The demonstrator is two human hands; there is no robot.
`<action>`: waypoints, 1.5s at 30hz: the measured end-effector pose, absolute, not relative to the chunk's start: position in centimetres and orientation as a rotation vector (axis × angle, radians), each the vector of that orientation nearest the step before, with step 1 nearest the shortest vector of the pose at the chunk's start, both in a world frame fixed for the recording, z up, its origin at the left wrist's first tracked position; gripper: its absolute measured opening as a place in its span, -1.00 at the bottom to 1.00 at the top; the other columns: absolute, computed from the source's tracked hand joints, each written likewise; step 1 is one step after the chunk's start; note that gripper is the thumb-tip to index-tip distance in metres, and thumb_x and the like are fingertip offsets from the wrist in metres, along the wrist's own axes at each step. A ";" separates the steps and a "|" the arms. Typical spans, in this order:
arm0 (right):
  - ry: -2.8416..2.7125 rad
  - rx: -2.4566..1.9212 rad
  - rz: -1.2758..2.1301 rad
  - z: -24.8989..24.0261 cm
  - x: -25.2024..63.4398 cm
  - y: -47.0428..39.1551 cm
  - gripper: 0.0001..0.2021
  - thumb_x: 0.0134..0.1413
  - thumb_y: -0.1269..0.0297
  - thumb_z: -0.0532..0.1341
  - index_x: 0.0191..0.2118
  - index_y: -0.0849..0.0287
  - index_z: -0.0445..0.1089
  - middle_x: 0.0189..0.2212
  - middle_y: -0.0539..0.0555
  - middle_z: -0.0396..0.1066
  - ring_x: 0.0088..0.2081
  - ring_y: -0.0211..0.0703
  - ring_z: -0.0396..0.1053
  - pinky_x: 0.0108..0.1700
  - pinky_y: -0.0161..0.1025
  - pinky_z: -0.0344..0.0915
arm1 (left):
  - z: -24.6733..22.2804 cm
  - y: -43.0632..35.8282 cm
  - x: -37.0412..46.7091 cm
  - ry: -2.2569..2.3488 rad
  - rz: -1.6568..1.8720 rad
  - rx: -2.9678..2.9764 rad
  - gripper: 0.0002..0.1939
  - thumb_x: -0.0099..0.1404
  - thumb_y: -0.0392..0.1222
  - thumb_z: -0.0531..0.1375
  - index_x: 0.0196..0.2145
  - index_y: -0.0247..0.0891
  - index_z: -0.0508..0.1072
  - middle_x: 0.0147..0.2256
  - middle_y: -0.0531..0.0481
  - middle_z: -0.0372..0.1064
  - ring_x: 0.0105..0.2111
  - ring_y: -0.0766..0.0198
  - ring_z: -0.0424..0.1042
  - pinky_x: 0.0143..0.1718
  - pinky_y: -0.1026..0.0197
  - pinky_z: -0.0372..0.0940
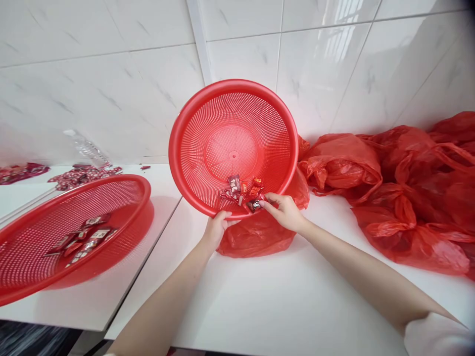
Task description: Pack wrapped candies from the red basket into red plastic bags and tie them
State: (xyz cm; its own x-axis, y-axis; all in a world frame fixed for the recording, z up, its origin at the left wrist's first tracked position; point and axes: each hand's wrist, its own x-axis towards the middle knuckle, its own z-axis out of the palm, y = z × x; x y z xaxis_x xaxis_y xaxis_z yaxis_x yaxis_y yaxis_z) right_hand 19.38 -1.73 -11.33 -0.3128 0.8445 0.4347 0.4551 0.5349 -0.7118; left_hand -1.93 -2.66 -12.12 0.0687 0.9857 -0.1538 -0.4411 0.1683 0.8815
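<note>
A red plastic mesh basket (237, 106) is tilted up with its opening facing me. My left hand (217, 230) is closed on its lower rim, thumb on the rim and fingers underneath. Several small wrapped packets (234, 185), dark red and orange-red, lie inside against the lower wall. My right hand (284, 210) reaches over the rim at the lower right, thumb and fingers pinching a small dark red packet (255, 204). Beneath the basket sits a red plastic bag (256, 237) on the white table; its contents are hidden.
At left stands a second red mesh basket (148, 198) holding several dark red packets (89, 240). Behind it are a clear plastic bottle (87, 148) and patterned red wrappers (83, 175). Filled red bags (401, 198) crowd the right side. A tiled wall (245, 54) closes off the back.
</note>
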 end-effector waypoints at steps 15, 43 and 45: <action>-2.150 -1.205 -0.180 -15.0 18.2 -2.3 -0.33 0.22 -0.02 0.06 0.29 0.30 -0.02 0.28 0.37 0.03 0.31 0.17 -0.02 0.30 0.31 -0.41 | -13.8 -3.4 -1.2 0.893 1.242 0.775 -0.75 -0.02 -0.28 0.22 -0.31 -0.34 0.48 -0.29 -0.15 0.56 0.00 -0.13 0.43 -0.09 -0.05 0.41; -1.951 -0.861 0.423 -13.7 17.9 -3.1 -0.85 0.27 0.28 0.08 -0.14 0.11 0.35 0.05 0.14 0.38 0.08 -0.08 0.31 0.14 -0.04 0.21 | -13.6 -1.9 -2.9 0.937 1.256 0.650 -0.70 -0.05 -0.27 0.17 -0.29 -0.38 0.48 -0.34 -0.13 0.57 -0.13 -0.10 0.51 -0.05 -0.11 0.39; -2.007 -0.936 0.235 -13.8 18.1 -2.8 -0.82 0.26 0.27 0.09 -0.07 0.13 0.33 0.10 0.18 0.34 0.12 -0.04 0.27 0.19 0.04 0.14 | -13.6 -2.2 -2.7 0.928 1.239 0.667 -0.69 -0.08 -0.27 0.19 -0.30 -0.38 0.49 -0.34 -0.12 0.57 -0.16 -0.10 0.52 -0.08 -0.09 0.40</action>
State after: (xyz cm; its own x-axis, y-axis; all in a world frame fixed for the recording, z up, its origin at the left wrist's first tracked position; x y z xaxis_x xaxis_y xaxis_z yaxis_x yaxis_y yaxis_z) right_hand 18.07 -2.82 -13.76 -0.3256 0.6932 0.6430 0.5263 0.6979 -0.4858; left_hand -2.71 -2.16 -13.56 0.0599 0.9731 -0.2224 -0.4878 0.2229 0.8440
